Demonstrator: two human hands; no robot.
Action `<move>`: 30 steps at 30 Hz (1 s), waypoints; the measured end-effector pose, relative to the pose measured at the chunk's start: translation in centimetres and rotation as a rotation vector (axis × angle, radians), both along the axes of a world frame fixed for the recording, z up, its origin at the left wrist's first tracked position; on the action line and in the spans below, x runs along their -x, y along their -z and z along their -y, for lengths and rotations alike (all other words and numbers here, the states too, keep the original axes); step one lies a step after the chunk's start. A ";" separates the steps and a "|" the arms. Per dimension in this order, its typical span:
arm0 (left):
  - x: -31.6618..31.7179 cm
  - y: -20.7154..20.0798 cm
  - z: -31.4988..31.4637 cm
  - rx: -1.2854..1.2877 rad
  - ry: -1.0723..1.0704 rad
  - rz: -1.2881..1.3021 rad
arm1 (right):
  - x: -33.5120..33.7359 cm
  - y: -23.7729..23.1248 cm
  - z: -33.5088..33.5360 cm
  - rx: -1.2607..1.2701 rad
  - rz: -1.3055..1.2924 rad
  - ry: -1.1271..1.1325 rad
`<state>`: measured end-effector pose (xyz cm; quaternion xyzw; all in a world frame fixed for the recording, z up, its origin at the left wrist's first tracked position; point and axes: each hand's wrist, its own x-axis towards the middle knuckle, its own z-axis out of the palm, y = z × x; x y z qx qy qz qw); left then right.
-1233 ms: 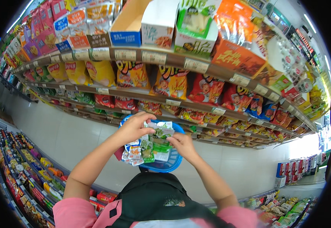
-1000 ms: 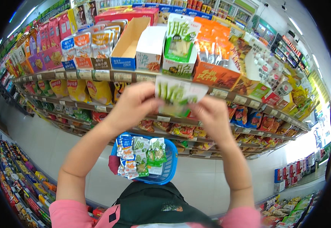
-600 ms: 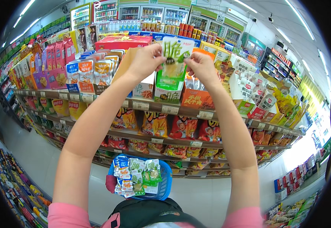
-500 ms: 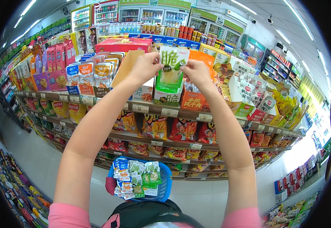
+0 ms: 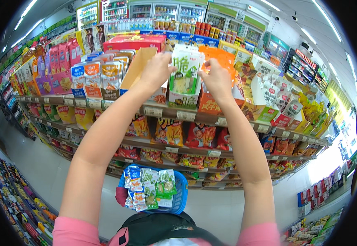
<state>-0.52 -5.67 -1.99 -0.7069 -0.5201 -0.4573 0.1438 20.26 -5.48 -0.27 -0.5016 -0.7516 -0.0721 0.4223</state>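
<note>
A white and green snack pouch stands upright in its small display box on the top shelf. My left hand is at the pouch's left edge, thumb and fingers apart, with the fingertips a little blurred. On the other side, my right hand has its thumb by the pouch's right edge and its forefinger lifted away. Neither hand grips the pouch. Below my arms sits a blue basket holding several small snack packets, some of them green and white like the pouch.
An open cardboard box is left of the pouch, beside boxed blue and orange packets. Orange packaging stands close on the right. Bagged snacks fill the lower shelves. Drink fridges line the back wall.
The pouch, pinched between both hands before, now sits lower in its box. My hands have let go and parted slightly. The view has shifted a little.
</note>
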 end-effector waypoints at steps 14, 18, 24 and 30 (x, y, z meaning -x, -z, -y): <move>0.0 35.1 16.0 1.014 0.371 0.199 | -5.4 35.1 14.8 0.901 0.009 -0.208; -1.5 48.0 17.3 1.362 0.251 0.424 | -5.9 49.7 14.3 1.200 -0.224 -0.165; -5.6 53.6 17.6 1.356 0.078 0.955 | -2.5 57.3 14.4 1.436 -0.604 0.145; -7.2 52.4 17.0 1.369 -0.011 1.202 | -3.2 60.1 14.7 1.215 -0.405 0.042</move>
